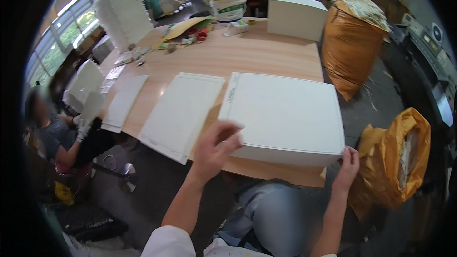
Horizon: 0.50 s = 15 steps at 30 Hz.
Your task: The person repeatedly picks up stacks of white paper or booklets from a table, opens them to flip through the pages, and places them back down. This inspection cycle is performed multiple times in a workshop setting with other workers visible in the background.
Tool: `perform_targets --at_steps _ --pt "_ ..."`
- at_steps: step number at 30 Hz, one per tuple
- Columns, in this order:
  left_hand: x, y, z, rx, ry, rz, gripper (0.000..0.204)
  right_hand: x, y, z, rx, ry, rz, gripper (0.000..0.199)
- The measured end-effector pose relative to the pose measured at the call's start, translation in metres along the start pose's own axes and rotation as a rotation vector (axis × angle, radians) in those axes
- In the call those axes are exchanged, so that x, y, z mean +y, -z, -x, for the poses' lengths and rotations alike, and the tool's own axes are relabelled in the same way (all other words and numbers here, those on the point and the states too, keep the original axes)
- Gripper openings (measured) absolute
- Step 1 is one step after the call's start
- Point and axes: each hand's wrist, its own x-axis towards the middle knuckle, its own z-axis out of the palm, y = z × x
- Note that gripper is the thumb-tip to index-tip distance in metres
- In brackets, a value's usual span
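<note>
A thick, squared stack of white sheets (285, 114) lies at the table's near right, with small print along its left margin. My left hand (215, 150) is at the stack's near left corner, slightly blurred, its thumb and bent fingers apart and nothing visible between them. At the near right corner, my right hand (347, 166) has its bent fingers pressed on the stack's edge. Left of it lies a lower white stack (183, 112), and beyond that a thin white one (125, 102).
Another tall white stack (296, 17) stands at the table's far right. A white bucket (227, 9) and loose scraps (188, 31) sit at the back. Orange sacks (350, 47) of paper strips stand to the right. A gloved person (62, 133) sits at left, holding white sheets.
</note>
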Motion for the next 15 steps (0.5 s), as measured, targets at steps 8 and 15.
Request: perform_targets --at_steps 8,15 --pt "-0.036 -0.105 -0.089 -0.499 -0.161 -0.409 0.038 -0.044 0.018 -0.011 -0.238 0.197 0.673 0.047" --pt "-0.047 -0.103 -0.090 -0.475 -0.217 -0.297 0.030 -0.112 -0.014 -0.014 -0.291 0.235 0.679 0.044"
